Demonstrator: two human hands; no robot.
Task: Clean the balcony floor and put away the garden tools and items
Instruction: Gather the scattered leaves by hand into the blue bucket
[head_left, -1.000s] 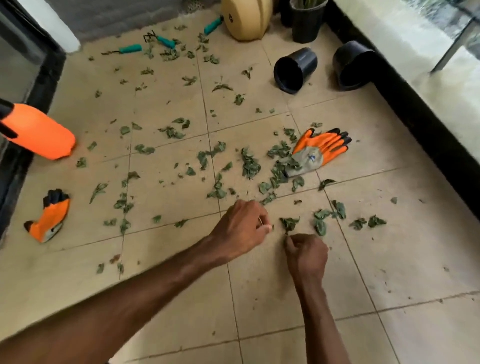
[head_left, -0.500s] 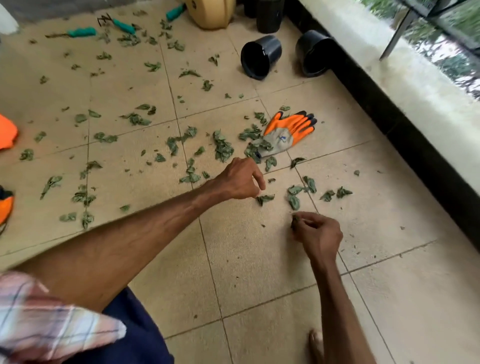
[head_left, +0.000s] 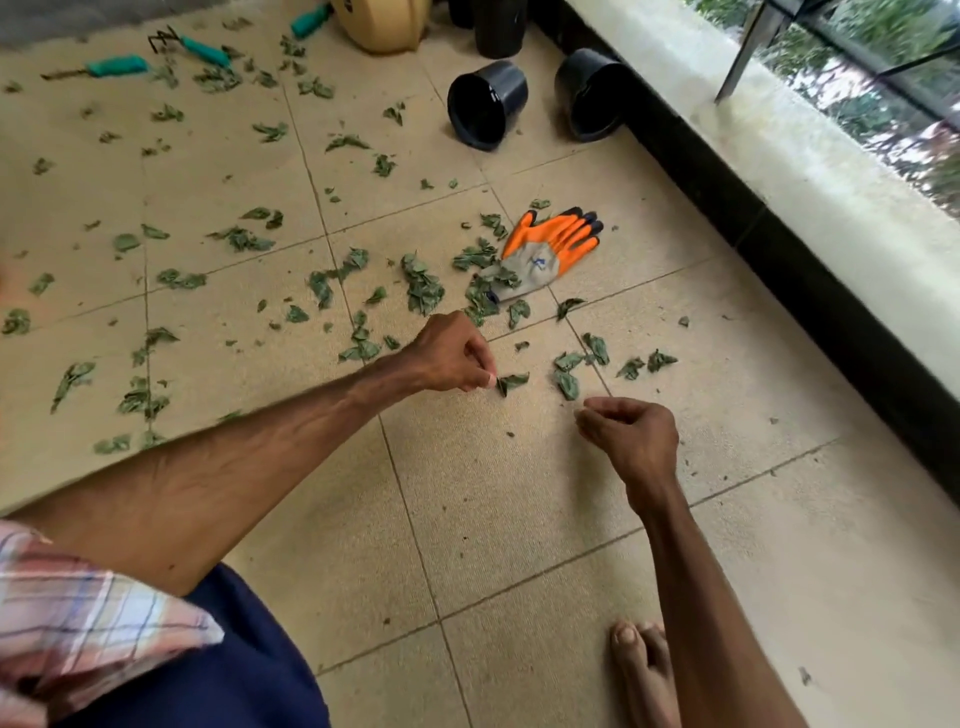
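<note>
Little of the task appears done: a torn green leaf (head_left: 511, 383) is pinched by the left hand (head_left: 452, 353), the right hand (head_left: 631, 434) is curled closed with contents indiscernible, and scattered leaves, an orange-and-grey glove (head_left: 548, 244), teal-handled tools (head_left: 117, 66) and toppled black pots (head_left: 488, 104) are left on the beige tiled floor (head_left: 519, 493).

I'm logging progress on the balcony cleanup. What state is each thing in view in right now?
Left hand: fingers pinching a green leaf on the floor.
Right hand: loosely curled; contents cannot be told.
Orange and grey work glove: lying flat among leaves.
Two black plastic pots: tipped on their sides.
Teal-handled garden tools: lying on the floor.
Beige tiled floor: strewn with leaves.
</note>
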